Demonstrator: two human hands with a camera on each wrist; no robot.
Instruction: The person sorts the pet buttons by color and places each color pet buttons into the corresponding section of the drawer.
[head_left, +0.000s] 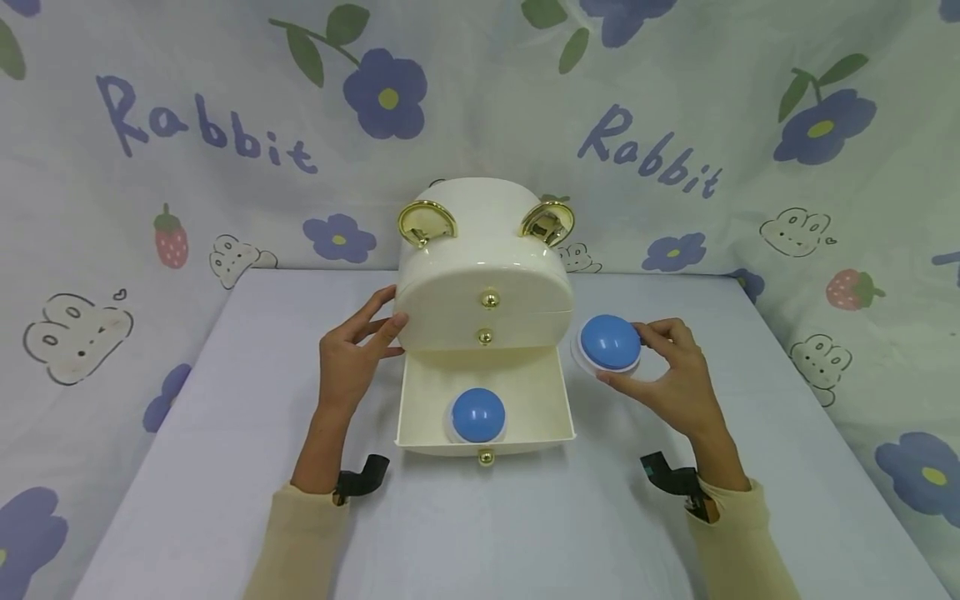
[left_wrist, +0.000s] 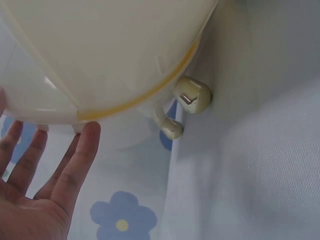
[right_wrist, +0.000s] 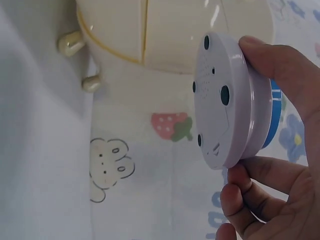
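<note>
A cream storage box with gold ears stands mid-table, its bottom drawer pulled out toward me. Inside that drawer, near the front, lies a blue-topped push button on a white base. With thumb and fingers spread, my left hand touches the left side of the box; the left wrist view shows straight fingertips against its edge. To the right of the box my right hand pinches a second blue push button by its white base. Its underside, with dark feet, faces the right wrist camera.
Two upper drawers with gold knobs are closed. Another gold knob sticks out at the open drawer's front. Short rounded feet lift the box off the white table. A rabbit-print cloth hangs behind.
</note>
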